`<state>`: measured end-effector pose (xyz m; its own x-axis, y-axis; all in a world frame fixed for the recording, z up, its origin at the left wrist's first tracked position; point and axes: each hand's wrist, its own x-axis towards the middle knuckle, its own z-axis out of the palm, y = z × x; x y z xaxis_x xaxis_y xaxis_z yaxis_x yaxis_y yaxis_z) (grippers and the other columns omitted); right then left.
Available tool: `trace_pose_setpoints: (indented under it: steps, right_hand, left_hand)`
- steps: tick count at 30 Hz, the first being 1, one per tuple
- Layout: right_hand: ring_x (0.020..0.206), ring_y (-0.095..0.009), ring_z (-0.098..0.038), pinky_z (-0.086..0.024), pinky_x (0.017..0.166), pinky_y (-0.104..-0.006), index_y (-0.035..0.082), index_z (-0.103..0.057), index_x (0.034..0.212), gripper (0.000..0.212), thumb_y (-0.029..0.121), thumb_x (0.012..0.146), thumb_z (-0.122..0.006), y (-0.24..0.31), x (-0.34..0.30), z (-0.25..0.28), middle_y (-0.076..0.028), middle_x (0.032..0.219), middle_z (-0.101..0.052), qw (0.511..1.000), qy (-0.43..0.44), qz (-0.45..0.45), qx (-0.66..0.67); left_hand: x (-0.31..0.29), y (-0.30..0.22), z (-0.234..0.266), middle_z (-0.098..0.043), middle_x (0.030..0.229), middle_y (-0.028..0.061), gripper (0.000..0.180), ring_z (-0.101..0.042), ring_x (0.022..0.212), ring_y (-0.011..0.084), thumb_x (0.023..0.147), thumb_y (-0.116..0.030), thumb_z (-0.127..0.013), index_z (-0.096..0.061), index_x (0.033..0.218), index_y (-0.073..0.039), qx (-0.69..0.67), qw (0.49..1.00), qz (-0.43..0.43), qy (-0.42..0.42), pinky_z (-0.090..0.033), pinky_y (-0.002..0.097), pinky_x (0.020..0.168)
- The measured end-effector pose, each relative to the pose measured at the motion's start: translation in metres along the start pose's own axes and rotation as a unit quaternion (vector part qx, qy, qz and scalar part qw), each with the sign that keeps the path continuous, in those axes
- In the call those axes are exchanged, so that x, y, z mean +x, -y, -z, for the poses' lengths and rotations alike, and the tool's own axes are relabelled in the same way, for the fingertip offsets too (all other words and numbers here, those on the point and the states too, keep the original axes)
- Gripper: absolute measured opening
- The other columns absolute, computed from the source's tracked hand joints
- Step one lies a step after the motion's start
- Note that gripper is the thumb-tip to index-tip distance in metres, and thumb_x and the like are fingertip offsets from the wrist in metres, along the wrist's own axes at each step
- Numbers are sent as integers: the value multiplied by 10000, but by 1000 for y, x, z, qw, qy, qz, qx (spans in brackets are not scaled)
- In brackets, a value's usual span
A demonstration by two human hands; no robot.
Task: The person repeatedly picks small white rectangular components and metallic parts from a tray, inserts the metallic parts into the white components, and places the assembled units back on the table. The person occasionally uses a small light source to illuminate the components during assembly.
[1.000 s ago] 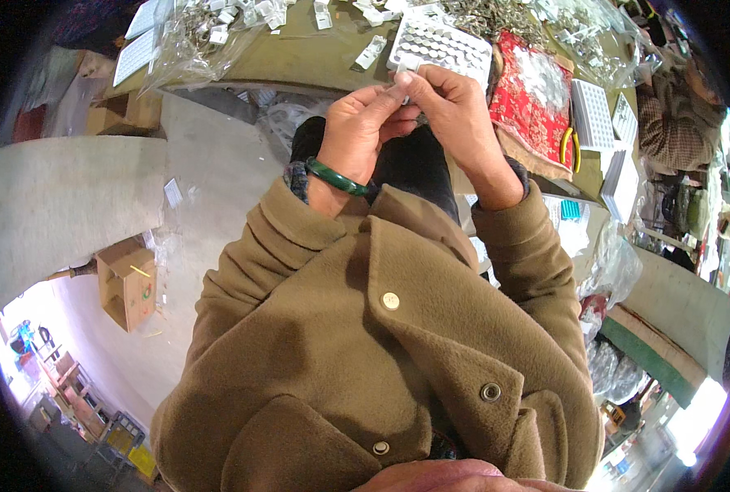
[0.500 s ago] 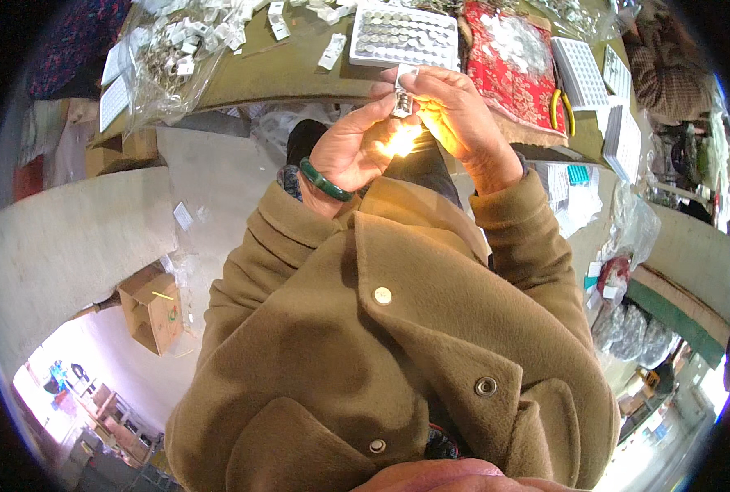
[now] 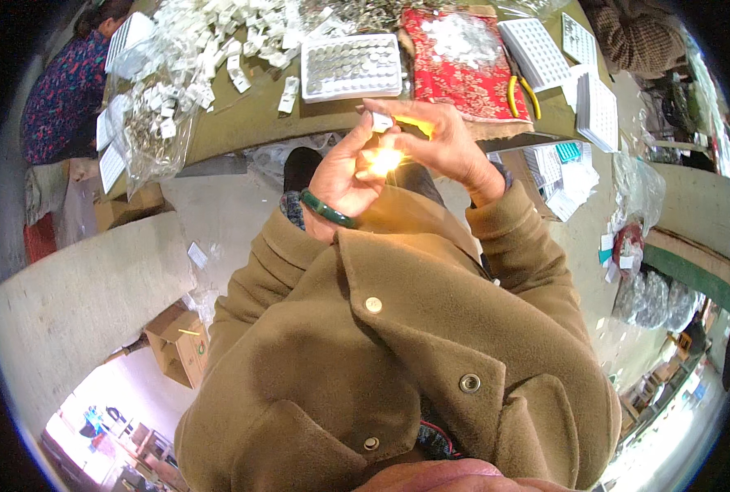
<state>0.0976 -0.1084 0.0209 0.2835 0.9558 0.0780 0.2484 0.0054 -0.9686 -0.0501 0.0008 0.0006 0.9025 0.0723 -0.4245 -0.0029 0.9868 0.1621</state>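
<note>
Above my lap, at the table's near edge, both hands meet around a small white plastic case (image 3: 381,123). My left hand (image 3: 340,180), with a dark green bangle on the wrist, pinches the case by its thumb. The curved index finger and thumb of my right hand (image 3: 451,148) close on it from the other side. Just below it shines a bright warm-yellow light (image 3: 384,158), whose glare hides the fingers and details there. Beyond my hands stands a white tray (image 3: 351,97) with rows of round silver pieces like button cells.
White cases (image 3: 234,70) lie heaped on the table's left, beside a clear bag (image 3: 156,156) of small parts. A red patterned cloth (image 3: 455,90) bears a pile of whitish pieces, near yellow-handled pliers (image 3: 522,97). White trays (image 3: 535,53) stand right. Another person (image 3: 65,102) sits far left.
The view has shifted, so the table shows lower and further left. A silver ribbed metal part seen earlier on the case is now hidden by my fingers. The light still glows.
</note>
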Motion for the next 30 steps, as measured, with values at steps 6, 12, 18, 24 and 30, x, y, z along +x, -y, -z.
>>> trace_pose_setpoints:
  steps: [6, 12, 18, 24, 30]
  right_hand:
    - [785, -280, -654, -540, 715, -350, 41, -667, 1124, 379, 20, 750, -724, -3, -22, 10, -134, 946, -680, 949, -120, 173, -235]
    - [997, -322, -656, -529, 828, -369, -14, -650, 1090, 324, 31, 775, -713, -5, -36, 21, -175, 1058, -673, 961, -118, 121, -221]
    - [983, -110, -634, -503, 858, -286, 5, -630, 1170, 315, 110, 874, -649, -5, -34, 60, -130, 1094, -685, 984, -163, -68, -29]
    - [747, -306, -644, -509, 668, -348, 47, -688, 975, 169, 132, 829, -677, -29, -5, 69, -137, 871, -661, 898, -286, -2, -334]
    - [746, -348, -632, -507, 647, -400, 84, -685, 927, 141, 154, 805, -672, -38, 1, 61, -137, 880, -643, 890, -254, -24, -378]
  left_hand:
    - [9, 8, -2, -646, 947, -8, 285, -562, 685, 24, 986, -361, -518, -589, 1102, -112, 132, 988, 72, -32, -387, 155, 488]
    - [22, 17, -19, -643, 909, -32, 221, -549, 712, 27, 960, -308, -578, -615, 1039, -104, 154, 985, 47, -68, -391, 160, 504]
    - [28, 7, -34, -677, 1025, 25, 279, -537, 749, 2, 960, -231, -578, -640, 1143, -29, 374, 927, -2, -3, -418, 167, 591]
    - [34, 2, -40, -668, 933, 48, 302, -587, 797, 99, 971, -193, -540, -630, 1145, 38, 451, 890, -60, 23, -476, 262, 834]
    - [40, 0, -38, -579, 785, -8, 268, -544, 652, 62, 988, -242, -523, -631, 1089, -19, 341, 939, -18, -41, -511, 248, 694]
